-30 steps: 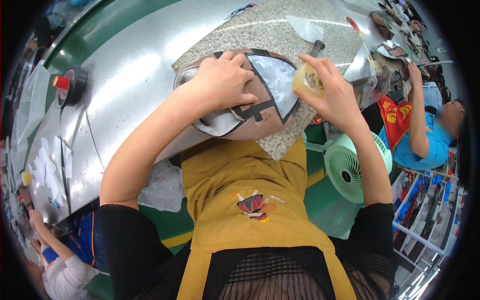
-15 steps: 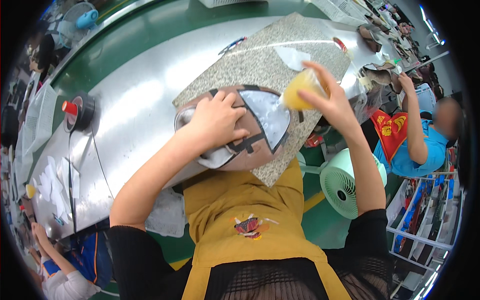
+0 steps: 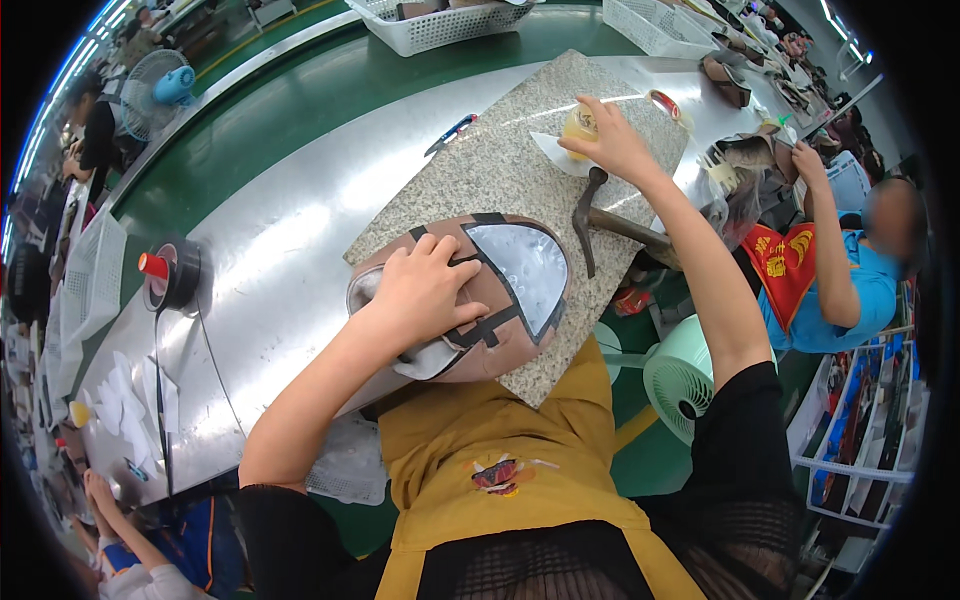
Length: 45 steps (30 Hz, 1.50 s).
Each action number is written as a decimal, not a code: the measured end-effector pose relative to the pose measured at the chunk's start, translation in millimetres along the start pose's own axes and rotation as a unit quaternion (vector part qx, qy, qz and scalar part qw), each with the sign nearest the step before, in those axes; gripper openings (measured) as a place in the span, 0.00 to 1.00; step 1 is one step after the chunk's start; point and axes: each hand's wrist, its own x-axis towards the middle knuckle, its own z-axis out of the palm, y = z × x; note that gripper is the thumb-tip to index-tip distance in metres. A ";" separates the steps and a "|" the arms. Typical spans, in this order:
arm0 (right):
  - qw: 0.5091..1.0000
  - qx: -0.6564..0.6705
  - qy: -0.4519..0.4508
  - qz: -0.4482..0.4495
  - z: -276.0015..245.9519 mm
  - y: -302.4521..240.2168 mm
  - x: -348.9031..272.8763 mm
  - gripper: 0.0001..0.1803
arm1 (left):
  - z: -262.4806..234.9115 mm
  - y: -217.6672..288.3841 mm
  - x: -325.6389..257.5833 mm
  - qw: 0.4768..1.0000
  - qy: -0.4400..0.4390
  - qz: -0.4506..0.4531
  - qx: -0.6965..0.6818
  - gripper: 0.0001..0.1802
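Steel surface (image 3: 290,250) carries granite slab (image 3: 500,170) under both hands. Brown shoe upper (image 3: 500,290), black strips and silvery panel, lies at slab's near edge. Left hand (image 3: 425,290) spread flat, pressing upper's left part; covers that section. Hammer (image 3: 590,215) lies just below right hand, handle end hidden behind forearm. Right hand (image 3: 610,145) closed round small yellow jar (image 3: 580,122), jar on white paper; contents unclear. Red tape roll (image 3: 665,103) just right of right hand.
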 end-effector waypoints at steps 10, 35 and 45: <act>0.991 0.129 0.013 0.014 -45.2 5.0 -85.3 0.29 | -1.4 1.5 -1.3 1.000 0.010 -0.005 -0.007 0.28; 0.975 0.155 0.149 -0.054 -8.4 1.5 -130.0 0.15 | -41.6 1.9 -131.0 0.994 0.093 0.045 0.046 0.25; 0.856 0.500 0.107 0.071 -49.6 -44.0 -196.7 0.13 | -57.6 22.6 -90.2 0.809 0.182 -0.114 -0.547 0.11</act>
